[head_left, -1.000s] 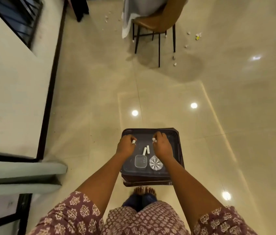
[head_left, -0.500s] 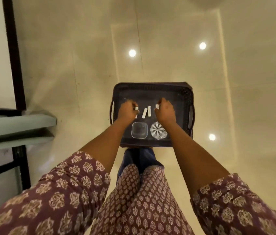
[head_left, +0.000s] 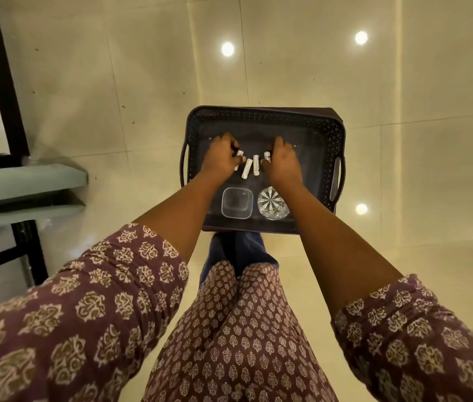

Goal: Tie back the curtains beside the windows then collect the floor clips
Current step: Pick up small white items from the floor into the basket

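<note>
A dark perforated tray (head_left: 261,115) with side handles sits on the tiled floor in front of my feet. Two white clips (head_left: 246,168) (head_left: 256,165) lie side by side in its middle. My left hand (head_left: 220,156) is low in the tray, fingers closed on another white clip (head_left: 239,154). My right hand (head_left: 281,159) is just right of the loose pair, pinching a white clip (head_left: 267,156) of its own. Both hands rest close to the tray bottom, one on each side of the loose clips.
A clear square container (head_left: 236,203) and a cut-glass bowl (head_left: 273,204) stand at the tray's near edge. A grey-green ledge (head_left: 26,181) and a black frame (head_left: 0,74) are at the left. Glossy cream floor tiles surround the tray.
My view has tipped down and closer to the tray; the chair and scattered clips farther off have left the frame. Both hands have stayed in the tray, each holding its clip.
</note>
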